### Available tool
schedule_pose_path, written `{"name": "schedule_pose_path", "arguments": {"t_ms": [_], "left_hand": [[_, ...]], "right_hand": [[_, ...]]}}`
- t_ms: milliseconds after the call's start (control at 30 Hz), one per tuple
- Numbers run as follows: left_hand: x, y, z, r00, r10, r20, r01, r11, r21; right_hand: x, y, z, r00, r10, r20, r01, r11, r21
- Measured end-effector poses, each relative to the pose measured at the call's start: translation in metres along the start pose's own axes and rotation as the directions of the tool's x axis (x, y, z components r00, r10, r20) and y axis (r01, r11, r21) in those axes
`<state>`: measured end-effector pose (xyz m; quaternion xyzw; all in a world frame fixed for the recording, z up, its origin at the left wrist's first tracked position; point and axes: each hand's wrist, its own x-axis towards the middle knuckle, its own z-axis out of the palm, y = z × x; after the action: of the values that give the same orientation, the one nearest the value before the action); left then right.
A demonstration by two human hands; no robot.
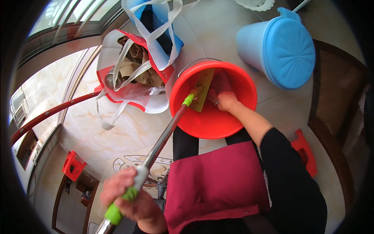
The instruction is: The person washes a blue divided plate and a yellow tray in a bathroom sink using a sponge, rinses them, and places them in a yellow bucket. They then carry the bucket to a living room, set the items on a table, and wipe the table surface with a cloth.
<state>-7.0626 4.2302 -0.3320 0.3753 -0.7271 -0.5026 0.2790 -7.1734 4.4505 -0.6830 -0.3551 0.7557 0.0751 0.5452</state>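
Observation:
My left hand (130, 195) is wrapped round the shiny metal pole (165, 136) of a flat mop, at its grey and green grip. The pole slants up to a bright green joint and a flat yellowish mop head (203, 90), which stands tilted inside a red bucket (210, 128). My right hand (226, 100) reaches into the bucket beside the mop head. Its fingers are closed on what looks like a pinkish cloth (221, 81), partly hidden in the bucket's shade. A ring shows on one finger.
Left of the bucket stands a red-and-white bag (105, 62) of brown paper, with a blue bag (175, 39) behind. A lidded blue bin (290, 52) leans into view at far right. Red plastic stools (73, 165) and brown wooden furniture (331, 148) stand at the sides.

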Motion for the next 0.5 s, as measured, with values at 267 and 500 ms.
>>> {"name": "schedule_pose_path", "arguments": {"t_ms": [267, 500], "left_hand": [[0.014, 0.005, 0.019, 0.971, -0.23, -0.06, 0.224, 0.97, -0.098], [0.039, -0.009, 0.034, 0.954, -0.292, -0.07, 0.283, 0.952, -0.116]], "right_hand": [[-0.266, -0.019, -0.106, 0.998, 0.058, -0.027, 0.01, 0.271, 0.963], [-0.387, -0.045, -0.115, 0.998, -0.063, -0.01, -0.024, -0.52, 0.854]]}}
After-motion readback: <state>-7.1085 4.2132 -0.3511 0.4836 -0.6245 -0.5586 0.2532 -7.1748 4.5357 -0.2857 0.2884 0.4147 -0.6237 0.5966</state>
